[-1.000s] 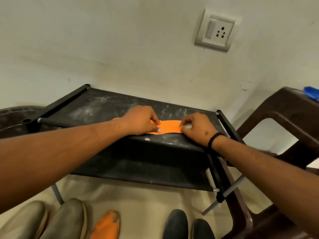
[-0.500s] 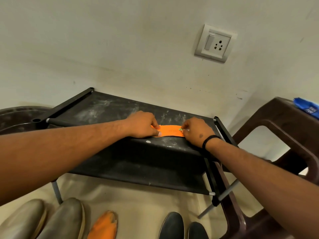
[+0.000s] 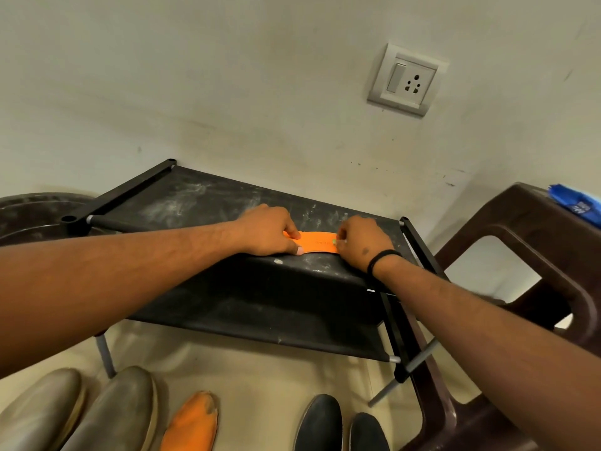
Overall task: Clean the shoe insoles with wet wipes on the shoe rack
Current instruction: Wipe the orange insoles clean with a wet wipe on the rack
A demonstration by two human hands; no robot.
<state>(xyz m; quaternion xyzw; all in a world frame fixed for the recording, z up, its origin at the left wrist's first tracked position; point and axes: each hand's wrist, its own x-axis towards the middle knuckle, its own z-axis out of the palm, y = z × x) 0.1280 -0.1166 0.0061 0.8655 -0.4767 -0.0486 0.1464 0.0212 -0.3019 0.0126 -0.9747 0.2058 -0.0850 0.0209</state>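
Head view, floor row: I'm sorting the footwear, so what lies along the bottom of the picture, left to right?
Two grey shoes → orange insole on the floor → two dark shoes → brown plastic stool at the right edge.

the insole [image 3: 317,242] lies on the shoe rack [image 3: 182,203], between the left hand [image 3: 268,231] and right hand [image 3: 362,244].

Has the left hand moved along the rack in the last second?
No. The left hand stays just up and right of the white speck on the rack's front edge.
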